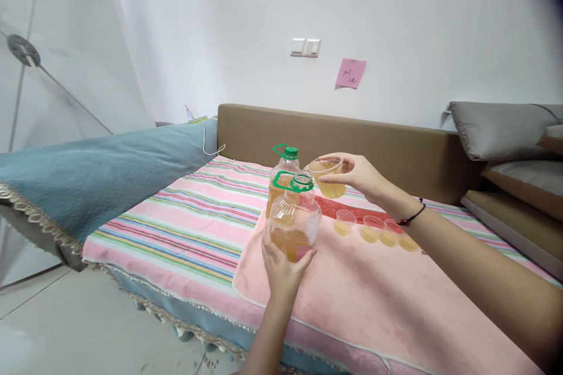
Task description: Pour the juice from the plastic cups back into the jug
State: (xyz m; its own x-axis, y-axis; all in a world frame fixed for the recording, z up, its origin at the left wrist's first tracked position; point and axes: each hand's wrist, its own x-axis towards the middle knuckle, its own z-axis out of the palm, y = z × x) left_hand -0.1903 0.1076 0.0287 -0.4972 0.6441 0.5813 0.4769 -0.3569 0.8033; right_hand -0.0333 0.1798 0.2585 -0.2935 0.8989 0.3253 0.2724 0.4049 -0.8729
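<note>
My left hand [284,263] is wrapped round the lower part of a clear plastic bottle [292,222] with a green carry handle. Its mouth is uncapped, and amber liquid fills its lower part. In my right hand [356,173] is a clear plastic cup [331,187] of yellowish liquid, held up beside the bottle's neck and tilted slightly. Just behind stands a second bottle [275,196] with a green cap [291,152], partly hidden by the first. Several small clear cups [345,222] with a little yellow liquid stand in a row below my right forearm.
A pink mat [352,281] lies over the striped cover [189,211] of a couch seat. Behind runs a brown backrest [352,135], with grey cushions [505,129] piled right. A blue-draped armrest [132,164] bounds the left, with a white cable [204,140] near its far end.
</note>
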